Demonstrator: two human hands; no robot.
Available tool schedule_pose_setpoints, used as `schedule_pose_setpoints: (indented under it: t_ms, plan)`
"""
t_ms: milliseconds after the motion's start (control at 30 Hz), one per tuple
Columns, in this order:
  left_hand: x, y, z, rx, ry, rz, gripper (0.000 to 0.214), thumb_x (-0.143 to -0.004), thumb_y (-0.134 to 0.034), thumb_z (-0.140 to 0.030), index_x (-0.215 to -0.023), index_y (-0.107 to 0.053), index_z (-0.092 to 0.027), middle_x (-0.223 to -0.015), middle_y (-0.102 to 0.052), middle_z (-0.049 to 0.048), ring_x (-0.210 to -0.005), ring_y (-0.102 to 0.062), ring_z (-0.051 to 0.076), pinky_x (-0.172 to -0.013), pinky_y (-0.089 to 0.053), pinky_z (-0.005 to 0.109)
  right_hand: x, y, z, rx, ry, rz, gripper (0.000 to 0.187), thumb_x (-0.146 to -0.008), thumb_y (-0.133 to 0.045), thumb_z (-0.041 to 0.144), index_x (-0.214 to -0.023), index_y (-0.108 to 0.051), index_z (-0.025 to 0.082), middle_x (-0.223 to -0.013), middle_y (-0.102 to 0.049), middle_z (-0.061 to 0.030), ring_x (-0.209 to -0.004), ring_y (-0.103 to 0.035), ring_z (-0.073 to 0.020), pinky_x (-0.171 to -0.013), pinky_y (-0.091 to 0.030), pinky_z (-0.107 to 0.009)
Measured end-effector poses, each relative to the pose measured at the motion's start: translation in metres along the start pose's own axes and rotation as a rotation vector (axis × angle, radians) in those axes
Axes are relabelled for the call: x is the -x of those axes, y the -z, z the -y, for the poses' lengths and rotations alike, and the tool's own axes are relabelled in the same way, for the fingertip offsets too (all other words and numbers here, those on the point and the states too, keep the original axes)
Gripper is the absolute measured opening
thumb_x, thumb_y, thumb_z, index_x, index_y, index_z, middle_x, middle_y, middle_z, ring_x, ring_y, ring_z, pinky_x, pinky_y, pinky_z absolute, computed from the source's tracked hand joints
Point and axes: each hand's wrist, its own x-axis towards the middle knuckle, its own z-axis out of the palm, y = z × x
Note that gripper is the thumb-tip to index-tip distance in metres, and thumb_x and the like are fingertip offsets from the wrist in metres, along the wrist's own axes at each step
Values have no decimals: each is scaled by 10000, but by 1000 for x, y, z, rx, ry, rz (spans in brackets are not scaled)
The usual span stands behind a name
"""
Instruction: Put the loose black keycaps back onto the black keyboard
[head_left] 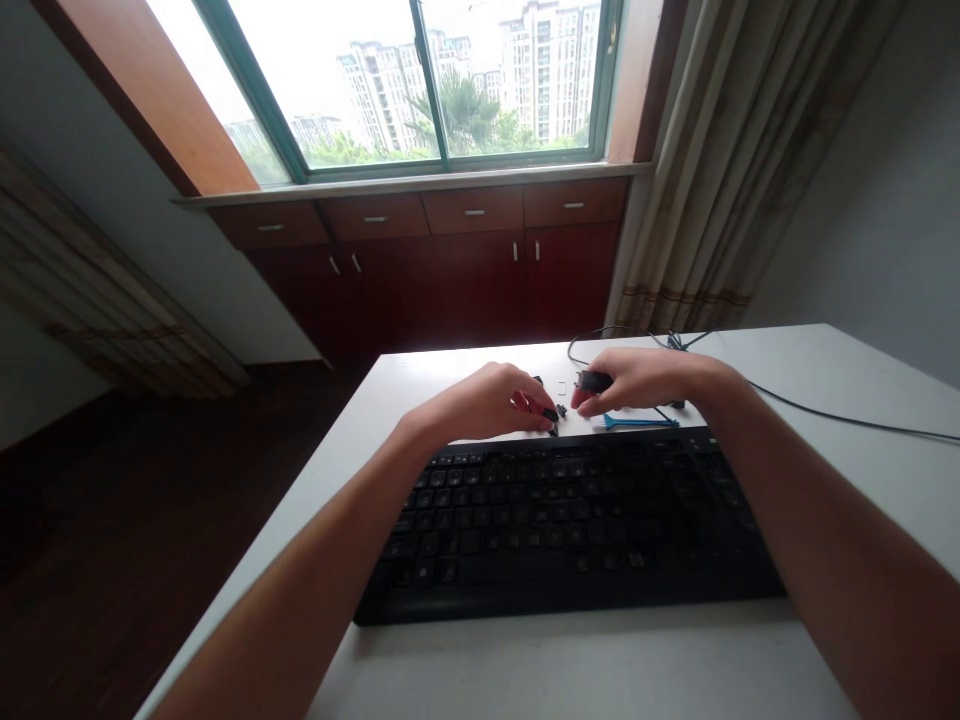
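Note:
A black keyboard (525,590) lies on the white table, and both my forearms reach over it to its far edge. My left hand (495,400) is closed in a pinch, with a small black piece (550,414) at its fingertips. Another little dark piece (562,411) lies just right of those fingers. My right hand (637,380) is wrapped round a short black object (595,381) with a metallic-looking end pointing left; its exact kind is unclear. Under the right hand, a slim blue tool (641,423) rests along the keyboard's far edge.
A thin black cable (825,402) runs over the white table (862,370), with a bundled part (676,341) behind my right wrist. A small pale piece (562,388) lies between the hands. Beyond the table stand dark red cabinets (442,290) under a window.

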Motion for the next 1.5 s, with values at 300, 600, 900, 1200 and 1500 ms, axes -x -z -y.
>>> schedule_pose_setpoints:
  t_ms: [300,600,900,1200,1500]
  plan:
    - [0,-2,3,37,-9,-1,238,-822,-771,-333,-1026,-796,-214,-865,-762,49,-780,-706,182,-681,-530,260,5,4,-3,-42,129,6,363,-765,-764,507,-1021,-759,248,-923,-742,-40,-763,-635,-186,-614,-462,-258]
    - [-2,-5,2,57,18,-33,240,-798,-789,-331,-1004,-794,-208,-850,-759,41,-771,-704,174,-696,-524,259,6,4,2,-52,137,-22,343,-730,-803,443,-1017,-762,260,-928,-753,-34,-778,-646,-195,-639,-479,-267]
    - [-4,-9,-5,55,49,-38,227,-788,-795,-316,-983,-796,-202,-832,-755,36,-751,-695,168,-673,-511,246,5,3,4,-30,153,-54,325,-725,-803,432,-1007,-757,276,-926,-750,-31,-772,-650,-203,-614,-476,-267]
    - [-4,-10,-3,55,38,-47,228,-792,-799,-347,-972,-790,-208,-832,-754,23,-754,-695,164,-669,-499,244,3,1,5,-16,190,-67,348,-734,-803,419,-1047,-728,285,-1003,-751,-30,-845,-666,-223,-655,-482,-279]
    - [-5,-10,-4,59,72,-40,264,-792,-799,-365,-996,-789,-198,-837,-751,30,-752,-684,166,-667,-496,248,4,2,10,38,192,-70,372,-715,-807,495,-996,-735,261,-961,-743,-31,-835,-646,-217,-640,-449,-273]
